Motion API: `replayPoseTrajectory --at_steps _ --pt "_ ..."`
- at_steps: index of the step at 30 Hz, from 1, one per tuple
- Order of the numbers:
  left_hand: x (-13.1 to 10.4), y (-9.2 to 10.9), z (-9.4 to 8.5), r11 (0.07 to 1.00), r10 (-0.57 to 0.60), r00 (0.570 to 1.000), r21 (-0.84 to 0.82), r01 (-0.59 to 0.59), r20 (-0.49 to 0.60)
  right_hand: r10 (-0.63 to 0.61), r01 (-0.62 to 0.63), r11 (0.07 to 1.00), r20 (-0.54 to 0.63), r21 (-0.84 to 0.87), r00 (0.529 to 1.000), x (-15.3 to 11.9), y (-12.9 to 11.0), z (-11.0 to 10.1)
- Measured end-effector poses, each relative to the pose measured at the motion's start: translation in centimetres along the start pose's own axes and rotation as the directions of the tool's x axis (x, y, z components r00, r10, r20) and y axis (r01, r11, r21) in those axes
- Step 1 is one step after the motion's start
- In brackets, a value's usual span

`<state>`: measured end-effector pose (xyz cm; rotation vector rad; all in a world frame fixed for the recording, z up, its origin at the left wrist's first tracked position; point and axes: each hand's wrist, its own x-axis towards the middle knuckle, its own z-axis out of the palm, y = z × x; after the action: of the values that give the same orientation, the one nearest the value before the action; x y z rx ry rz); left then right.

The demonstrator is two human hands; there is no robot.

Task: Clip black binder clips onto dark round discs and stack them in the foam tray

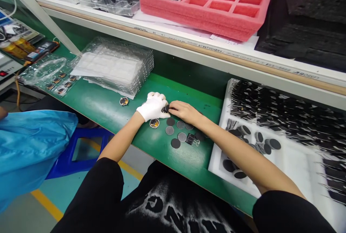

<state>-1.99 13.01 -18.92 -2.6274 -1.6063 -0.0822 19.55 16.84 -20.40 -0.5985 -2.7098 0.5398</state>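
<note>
My left hand (153, 107), in a white glove, is closed around a small dark round piece (165, 109) at the middle of the green bench. From the other side my bare right hand (185, 112) pinches at the same piece; its fingertips partly hide it. Below the hands lie several flat discs, among them a black disc (175, 143) and a grey disc (182, 137). A black binder clip (192, 139) lies beside them. One round watch-like part (154, 123) rests just under the gloved hand, and another round part (124, 101) lies to its left.
A white foam tray (216, 157) at right carries many black binder clips and stacked discs. Clear plastic trays (116, 63) are piled at the back left. Overhead, a shelf edge (189, 45) bears a red foam tray (194, 18). A person's blue garment (32, 146) shows at left.
</note>
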Motion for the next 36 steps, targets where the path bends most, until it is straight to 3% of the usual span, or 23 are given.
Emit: replayPoseTrajectory --at_steps 5,8,11,16,19,24,26,29,31,33,36 --pt "-0.1 -0.3 0.4 1.0 0.012 1.0 0.007 -0.012 -0.006 -0.054 0.048 0.991 0.052 0.122 0.997 -0.4 0.1 -0.4" --pt "-0.2 -0.4 0.6 0.999 0.02 1.0 0.026 -0.019 -0.011 0.181 -0.168 0.956 -0.033 0.242 0.983 0.1 -0.4 -0.4" --pt "-0.1 -0.3 0.5 0.998 0.037 0.999 0.043 -0.037 -0.018 0.429 -0.388 0.877 -0.096 0.283 0.898 1.5 -0.8 -0.1" --pt "-0.4 0.0 0.0 0.997 0.061 0.997 0.043 -0.059 -0.042 0.533 -0.527 0.736 0.115 0.425 0.838 3.4 -0.4 0.3" --pt "-0.9 0.3 -0.6 0.998 0.056 0.995 0.001 -0.056 -0.078 0.587 -0.572 0.603 0.177 0.555 0.79 3.0 -0.4 -0.4" --pt "-1.6 2.5 -3.4 0.941 -0.183 0.957 -0.323 0.104 -0.226 0.631 -0.529 0.399 0.194 0.749 0.751 0.3 -2.0 -3.7" --pt "-1.4 4.1 -4.8 0.832 -0.258 0.946 -0.544 0.114 -0.197 0.633 -0.448 0.322 0.163 0.834 0.757 -1.3 -3.2 -5.3" --pt "-0.5 6.7 -6.8 0.673 -0.221 0.972 -0.734 0.093 -0.079 0.65 -0.292 0.23 0.076 0.928 0.756 -3.7 -5.3 -7.3" --pt "0.2 8.2 -7.8 0.679 -0.137 0.989 -0.732 0.058 -0.049 0.652 -0.306 0.287 0.049 0.908 0.756 -5.5 -6.7 -8.7" --pt "0.7 9.3 -8.3 0.731 -0.01 0.998 -0.681 -0.033 -0.059 0.633 -0.394 0.411 0.054 0.822 0.773 -7.7 -7.9 -9.9" --pt "0.9 10.6 -8.1 0.811 0.184 0.98 -0.553 -0.194 -0.073 0.64 -0.452 0.535 0.007 0.714 0.768 -11.3 -9.3 -10.9"
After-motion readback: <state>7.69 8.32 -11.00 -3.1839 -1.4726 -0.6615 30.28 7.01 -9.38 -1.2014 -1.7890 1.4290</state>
